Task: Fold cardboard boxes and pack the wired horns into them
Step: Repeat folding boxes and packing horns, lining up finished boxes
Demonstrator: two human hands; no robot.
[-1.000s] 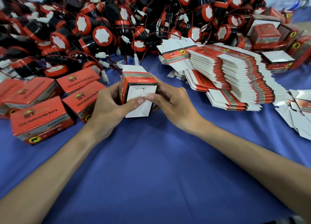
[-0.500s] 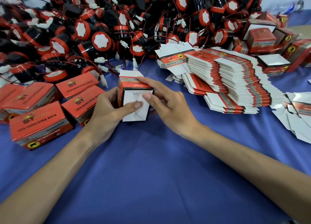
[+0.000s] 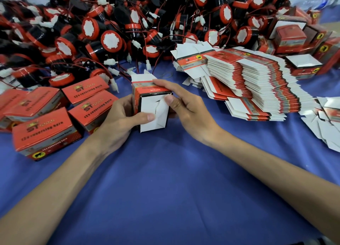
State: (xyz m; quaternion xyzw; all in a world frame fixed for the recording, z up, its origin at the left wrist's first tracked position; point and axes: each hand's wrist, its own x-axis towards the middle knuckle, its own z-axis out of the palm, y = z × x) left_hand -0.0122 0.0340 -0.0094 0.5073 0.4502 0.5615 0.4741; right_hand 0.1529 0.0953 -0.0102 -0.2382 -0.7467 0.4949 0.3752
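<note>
Box-folding step: left hand [image 3: 117, 121] and right hand [image 3: 185, 106] grip the half-folded box [image 3: 147, 97] at frame centre, thumbs pressing its white end flaps; next, tuck them shut, then load a horn [image 3: 111, 40].

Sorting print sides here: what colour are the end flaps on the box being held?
Plain white flaps on the box; head view shows them best.

Near half: open cloth [image 3: 165, 180], free passage. Far side blocked by horn pile [image 3: 110, 33], with wires trailing onto the cloth. Left: closed boxes [image 3: 46, 129], close together. Right: flats stack [image 3: 257, 86], with loose flats [image 3: 327, 127] beside it. Centre: held box [image 3: 152, 106] fills the gap.
</note>
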